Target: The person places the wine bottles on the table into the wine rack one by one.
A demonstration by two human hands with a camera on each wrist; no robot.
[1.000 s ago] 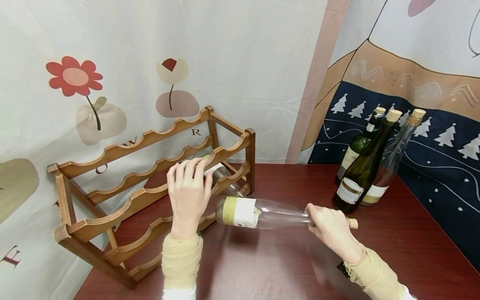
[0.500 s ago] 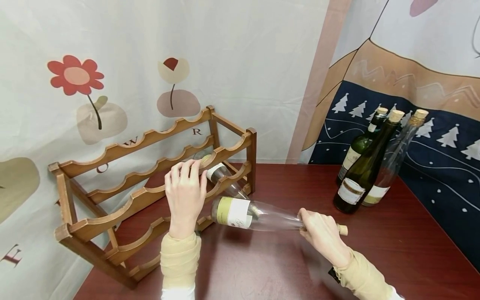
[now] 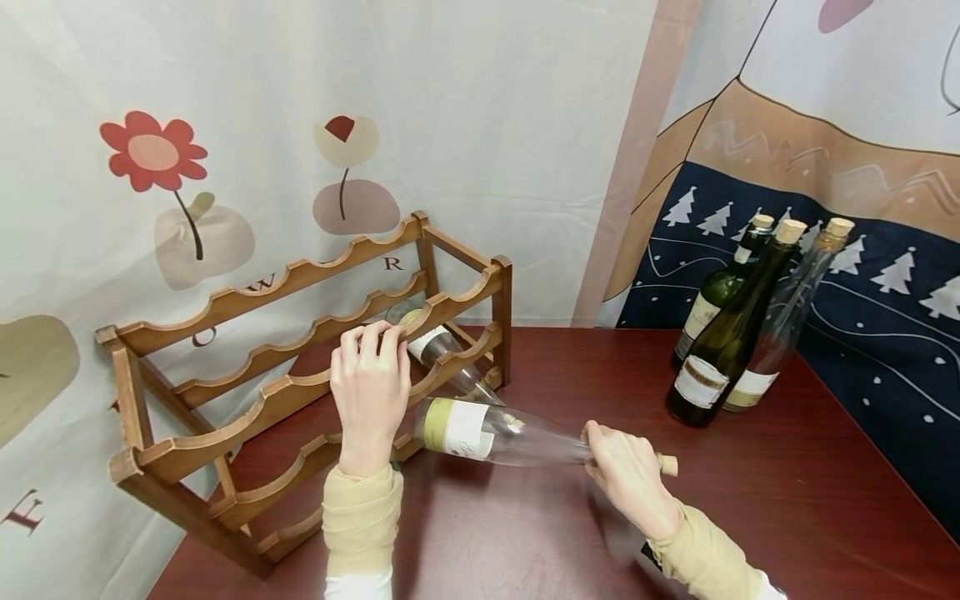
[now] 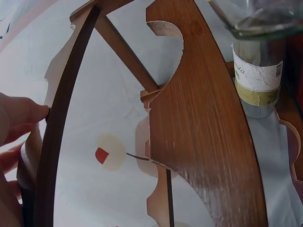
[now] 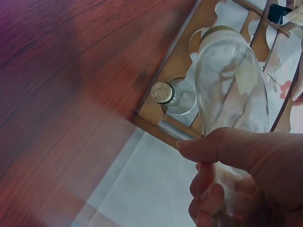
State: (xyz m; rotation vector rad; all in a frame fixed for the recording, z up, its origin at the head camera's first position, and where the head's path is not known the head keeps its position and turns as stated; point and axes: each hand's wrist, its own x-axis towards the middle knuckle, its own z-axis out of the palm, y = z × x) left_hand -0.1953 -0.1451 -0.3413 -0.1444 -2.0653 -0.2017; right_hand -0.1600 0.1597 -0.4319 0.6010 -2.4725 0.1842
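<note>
My left hand (image 3: 369,383) grips the front top rail of a wooden wine rack (image 3: 281,396); in the left wrist view its thumb and fingers (image 4: 28,109) lie on either side of a rail. My right hand (image 3: 632,473) holds a clear, corked wine bottle (image 3: 467,429) by the neck. It lies nearly level, with its green-and-white labelled base beside the rack's lower front rail. Contact between base and rail cannot be made out. Another clear wine bottle (image 3: 452,354) lies in the rack's lower right slot, its cork (image 5: 162,92) facing outward.
Three corked wine bottles stand together at the right back: a green one (image 3: 702,312), a darker green one (image 3: 701,381) and a clear one (image 3: 750,390). The dark red table (image 3: 540,533) meets printed fabric (image 3: 510,125) behind it.
My right hand has moved left and slightly down, bringing the bottle's base closer to the rack. The left hand has shifted only slightly on the rail.
</note>
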